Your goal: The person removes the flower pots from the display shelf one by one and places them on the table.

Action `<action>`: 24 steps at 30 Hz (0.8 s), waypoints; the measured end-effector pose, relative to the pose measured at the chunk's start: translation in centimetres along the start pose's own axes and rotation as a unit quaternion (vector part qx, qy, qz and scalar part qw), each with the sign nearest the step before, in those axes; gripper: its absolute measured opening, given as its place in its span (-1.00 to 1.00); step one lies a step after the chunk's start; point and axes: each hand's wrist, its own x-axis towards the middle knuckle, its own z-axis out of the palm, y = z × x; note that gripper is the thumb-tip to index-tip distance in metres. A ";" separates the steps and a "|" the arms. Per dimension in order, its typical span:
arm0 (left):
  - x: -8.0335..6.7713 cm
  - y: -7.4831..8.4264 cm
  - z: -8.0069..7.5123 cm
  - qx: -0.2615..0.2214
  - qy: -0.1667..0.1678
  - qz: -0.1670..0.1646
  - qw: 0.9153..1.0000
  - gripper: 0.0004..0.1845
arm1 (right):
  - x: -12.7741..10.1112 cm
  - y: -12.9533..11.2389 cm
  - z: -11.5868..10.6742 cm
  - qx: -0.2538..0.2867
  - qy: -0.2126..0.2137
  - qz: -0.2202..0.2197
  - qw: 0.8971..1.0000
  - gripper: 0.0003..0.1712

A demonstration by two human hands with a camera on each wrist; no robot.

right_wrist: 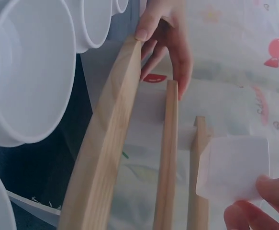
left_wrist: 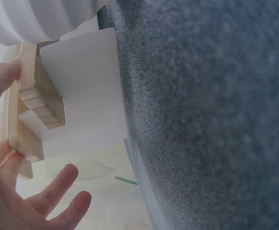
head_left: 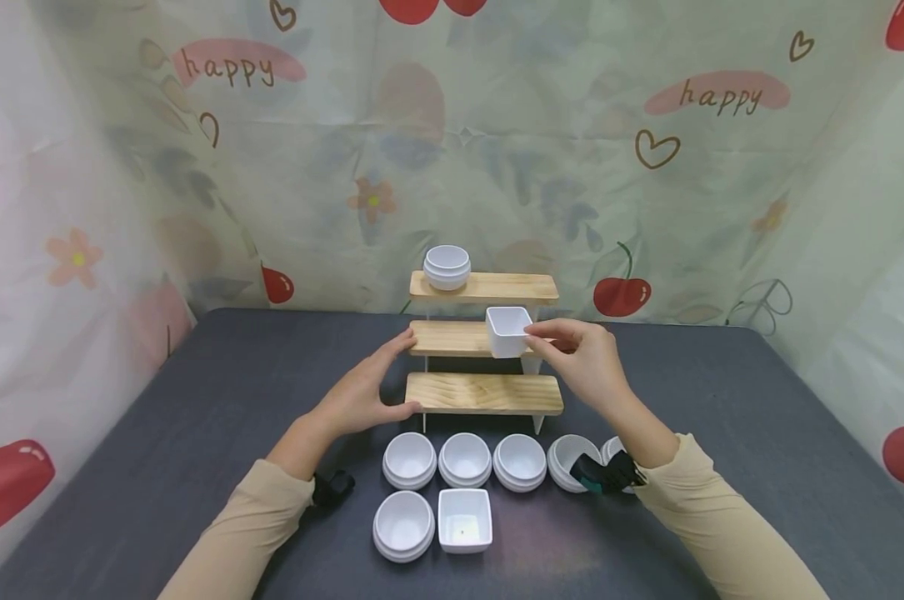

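- While my left hand [head_left: 362, 392] steadies the rack [head_left: 484, 343] from its left end, my right hand [head_left: 582, 358] holds a square cup [head_left: 508, 331] at the right end of the middle shelf [head_left: 452, 338], pinched by thumb and fingertips on its right wall.
- I judge the cup sits on or just over that shelf; I cannot tell from the head view whether its base bears weight yet. The pinch on one wall keeps the open mouth up and leaves my palm clear of the shelf above.
- On the left hand, the fingers [head_left: 399, 343] lie straight against the middle shelf's left end, and the thumb [head_left: 402, 409] rests at the bottom shelf's [head_left: 484, 392] left end. Nothing is gripped; it is a relaxed, flat brace, I think so the light rack does not slide or tip while the other hand works.
- In the left wrist view the rack's white side panel [left_wrist: 86, 96] and the shelf ends lie just beyond the fingertips.
- A round cup [head_left: 447, 267] stands on the top shelf [head_left: 484, 287], beyond and above the left fingertips.
- Nearer me than both hands, round cups [head_left: 464, 459] line up in front of the rack on the grey table [head_left: 197, 400], with another round cup [head_left: 402, 525] and a second square cup [head_left: 464, 520] closer still, all mouths up within easy reach.
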 end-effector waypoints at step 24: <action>0.0 0.1 0.1 -0.039 -0.029 -0.022 0.999 -0.03 | -2.9 0.2 0.1 0.012 -0.038 0.008 0.999 -0.78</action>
